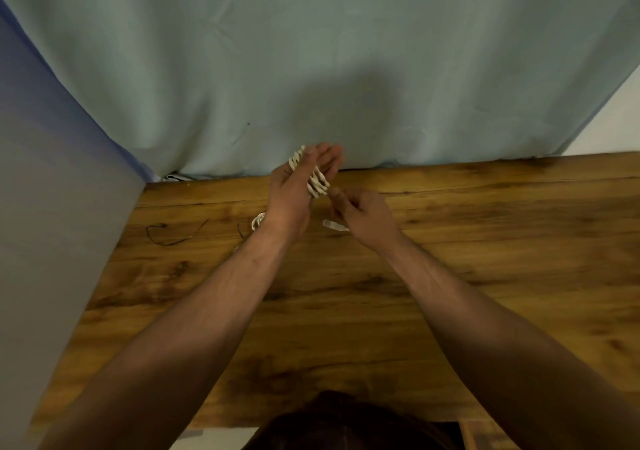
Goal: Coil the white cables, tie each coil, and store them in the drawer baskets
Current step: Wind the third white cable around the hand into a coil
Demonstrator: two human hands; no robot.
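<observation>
A white cable (314, 177) is wound in several loops around the palm and fingers of my left hand (295, 186), raised over the far edge of the wooden table (450, 249). My right hand (360, 215) sits just to the right of the coil, its fingertips pinching the cable's loose end at the coil's lower edge. A white connector end (334, 225) lies or hangs just below my right hand. A second bit of white cable (258, 222) peeks out on the table behind my left wrist. No drawer baskets are in view.
Thin black wire ties (173, 236) lie on the table to the left of my left forearm. A pale green curtain (311, 69) hangs behind the table's far edge. A grey panel (52, 207) stands at the left.
</observation>
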